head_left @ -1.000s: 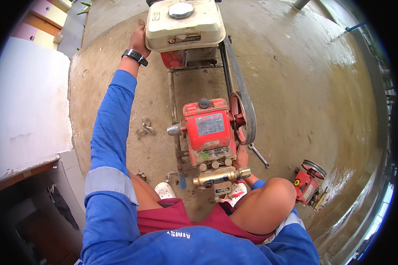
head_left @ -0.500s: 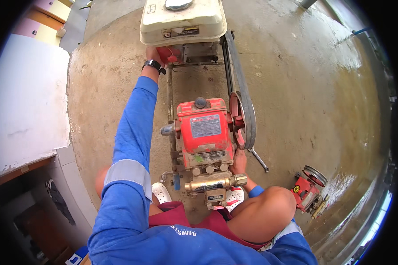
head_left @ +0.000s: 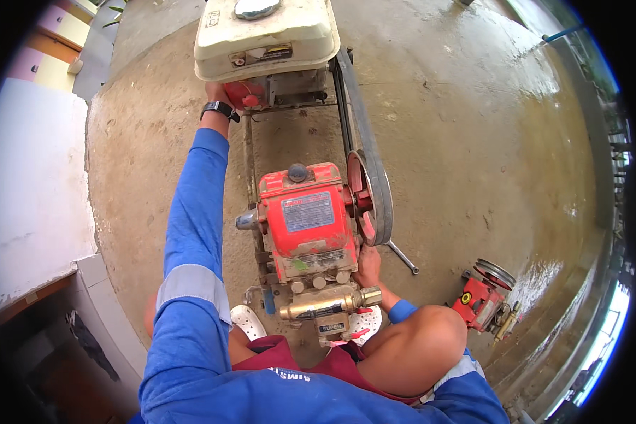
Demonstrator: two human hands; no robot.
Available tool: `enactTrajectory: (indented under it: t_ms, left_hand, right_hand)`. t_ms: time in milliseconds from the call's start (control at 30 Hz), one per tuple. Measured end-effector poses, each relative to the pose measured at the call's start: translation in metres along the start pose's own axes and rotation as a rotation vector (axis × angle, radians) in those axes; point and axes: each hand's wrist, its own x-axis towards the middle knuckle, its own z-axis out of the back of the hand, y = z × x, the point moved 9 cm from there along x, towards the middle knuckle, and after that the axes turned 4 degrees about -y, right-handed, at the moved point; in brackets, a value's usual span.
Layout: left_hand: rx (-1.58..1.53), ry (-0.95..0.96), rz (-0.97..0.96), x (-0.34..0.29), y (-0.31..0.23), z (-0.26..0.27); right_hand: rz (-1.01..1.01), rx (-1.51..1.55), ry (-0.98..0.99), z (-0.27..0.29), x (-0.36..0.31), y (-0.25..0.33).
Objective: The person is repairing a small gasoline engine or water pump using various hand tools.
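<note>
Soft daylight, white glare on wet floor (head_left: 523, 212), fisheye bending, black corners

Around you, the partly wet brown concrete floor (head_left: 466, 162) bears a dirty metal frame (head_left: 249, 155), a silver metal wrench (head_left: 404, 258), a small red pump with a grey pulley (head_left: 476, 302) and your white perforated clogs (head_left: 248, 322).

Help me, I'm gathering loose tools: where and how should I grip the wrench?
Probably pinch the wrench by its bare shaft from above and the right, away from the right hand: it lies slanting on the floor, slim shaft exposed, while the belt hides its far end.
</note>
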Motion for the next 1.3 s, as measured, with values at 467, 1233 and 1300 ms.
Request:
enactTrajectory:
  t_ms: [467,1233,1300]
  left_hand:
    - [0.9,0.151,-0.287,-0.157,0.034,0.026]
    - [2.014,0.458,-1.216,-0.191,0.05,-0.107]
    - [2.028,0.47,-1.194,-0.184,0.053,-0.106]
  right_hand:
    - [-0.097,0.009,0.009,0.004,0.004,-0.014]
    - [-0.056,0.091,-0.102,0.017,-0.002,-0.009]
    - [-0.063,0.137,-0.092,0.026,0.001,0.0]
